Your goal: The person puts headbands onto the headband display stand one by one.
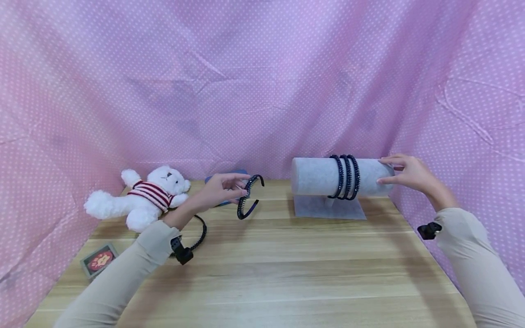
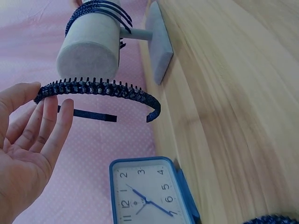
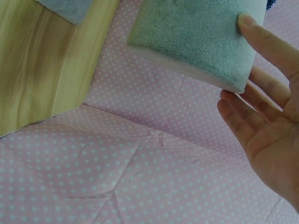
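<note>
My left hand (image 1: pixel 219 190) pinches a dark blue beaded headband (image 2: pixel 93 87) near one end, between thumb and fingers. Small comb teeth line the band, and its open ends point towards the right in the head view. To the right stands a grey plush headband stand (image 1: pixel 316 176), a horizontal roll on a flat base. Three dark beaded headbands (image 1: pixel 348 177) circle the middle of its roll. My right hand (image 1: pixel 410 173) holds the roll's right end, thumb on the near side and fingers behind, as the right wrist view (image 3: pixel 275 126) also shows.
A blue-framed clock (image 2: pixel 140 189) stands behind the left hand. Another dark headband (image 1: pixel 203 230) lies on the wooden table (image 1: pixel 279 269) below the left wrist. A white teddy bear (image 1: pixel 149 196) and a small paw-print box (image 1: pixel 100 260) lie at left. Pink dotted cloth (image 1: pixel 262 91) surrounds the table.
</note>
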`<state>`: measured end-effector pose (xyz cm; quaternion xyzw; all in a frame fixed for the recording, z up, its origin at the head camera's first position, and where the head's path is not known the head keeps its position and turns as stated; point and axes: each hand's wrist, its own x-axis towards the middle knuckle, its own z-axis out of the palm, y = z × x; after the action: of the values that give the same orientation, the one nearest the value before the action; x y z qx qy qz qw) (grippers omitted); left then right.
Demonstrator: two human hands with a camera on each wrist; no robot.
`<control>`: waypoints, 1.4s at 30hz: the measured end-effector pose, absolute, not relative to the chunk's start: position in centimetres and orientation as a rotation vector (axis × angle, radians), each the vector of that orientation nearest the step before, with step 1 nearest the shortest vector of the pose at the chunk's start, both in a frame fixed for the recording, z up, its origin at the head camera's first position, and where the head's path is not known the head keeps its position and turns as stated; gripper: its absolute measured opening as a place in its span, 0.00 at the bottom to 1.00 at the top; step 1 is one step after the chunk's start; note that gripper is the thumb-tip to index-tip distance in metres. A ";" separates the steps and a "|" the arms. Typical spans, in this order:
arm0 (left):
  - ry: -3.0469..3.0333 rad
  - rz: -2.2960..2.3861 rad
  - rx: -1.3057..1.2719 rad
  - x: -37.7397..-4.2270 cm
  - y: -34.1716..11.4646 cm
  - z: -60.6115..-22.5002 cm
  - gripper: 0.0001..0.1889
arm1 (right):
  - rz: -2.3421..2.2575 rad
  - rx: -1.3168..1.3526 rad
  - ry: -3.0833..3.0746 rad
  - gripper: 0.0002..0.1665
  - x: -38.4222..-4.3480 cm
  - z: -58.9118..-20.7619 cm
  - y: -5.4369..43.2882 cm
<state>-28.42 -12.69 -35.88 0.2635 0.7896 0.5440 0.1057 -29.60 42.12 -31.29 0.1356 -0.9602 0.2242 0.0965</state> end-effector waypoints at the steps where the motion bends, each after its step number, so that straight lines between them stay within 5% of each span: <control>1: 2.332 1.603 0.780 -28.6 -12.5 -35.8 0.26 | 0.662 0.401 -2.844 0.42 -29.6 -31.3 42.1; 42: 2.350 1.844 0.749 -33.1 -3.9 -35.1 0.26 | 0.684 0.413 -2.835 0.41 -29.6 -31.5 42.3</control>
<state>-33.12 -3.87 -35.14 0.2432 0.7627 0.5985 0.0309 -29.64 42.27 -31.50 0.1395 -0.9579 0.2311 0.0979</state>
